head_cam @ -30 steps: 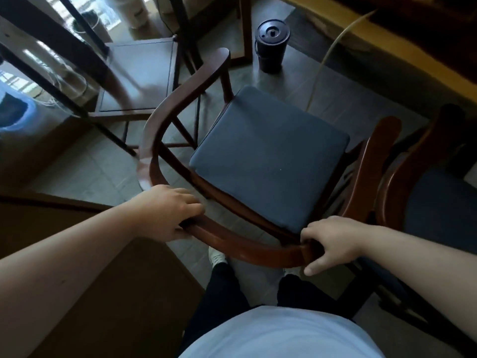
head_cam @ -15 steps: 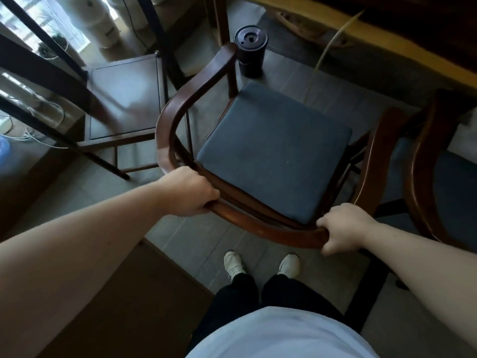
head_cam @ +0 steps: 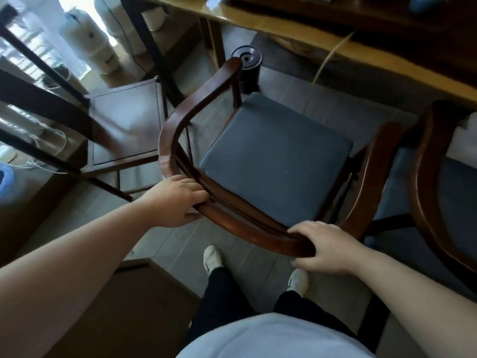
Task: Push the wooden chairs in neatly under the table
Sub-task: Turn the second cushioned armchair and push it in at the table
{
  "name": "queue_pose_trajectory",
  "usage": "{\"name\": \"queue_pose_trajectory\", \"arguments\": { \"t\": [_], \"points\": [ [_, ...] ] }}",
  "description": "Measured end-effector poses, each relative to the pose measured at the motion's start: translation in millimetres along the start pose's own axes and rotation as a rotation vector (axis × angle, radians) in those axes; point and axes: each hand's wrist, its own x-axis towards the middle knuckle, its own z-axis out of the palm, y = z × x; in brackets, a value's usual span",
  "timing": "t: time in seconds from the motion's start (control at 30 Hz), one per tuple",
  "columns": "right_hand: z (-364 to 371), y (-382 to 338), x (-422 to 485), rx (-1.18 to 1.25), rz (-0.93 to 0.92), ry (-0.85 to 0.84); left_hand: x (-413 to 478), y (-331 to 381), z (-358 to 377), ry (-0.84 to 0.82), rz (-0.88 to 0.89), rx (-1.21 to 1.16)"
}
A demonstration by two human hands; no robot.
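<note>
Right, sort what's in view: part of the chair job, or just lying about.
Job:
left hand and right hand, both on the armchair's back rail
second chair
table

Lying about:
black canister
side stool
blue basin

A black cylinder stands on the floor between the wooden chair and the desk; a second chair crowds its right side, bare tiles ahead.
</note>
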Motion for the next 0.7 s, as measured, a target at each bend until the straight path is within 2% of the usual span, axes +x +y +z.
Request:
{"name": "queue_pose_trajectory", "arguments": {
  "t": [0.07, 0.13, 0.27, 0.5, 0.7],
  "points": [
    [11, -11, -3, 0.235, 0.01, 0.084, -2, -14, 4, 0.062, 0.041, 0.0],
    [18, -25, -2, 0.338, 0.061, 0.157, 2, -33, 6, 0.092, 0.057, -0.051],
    [36, -54, 10, 0.289, 0.087, 0.272, 9, -47, 13, 0.123, 0.135, -0.074],
    [64, -84, 21, 0.124, 0.185, 0.73, 21, -61, 17, 0.156, 0.367, -0.097],
    [74, -91, 22, 0.09, 0.234, 0.885, 28, -67, 12, 0.19, 0.462, -0.103]
  ]
}}
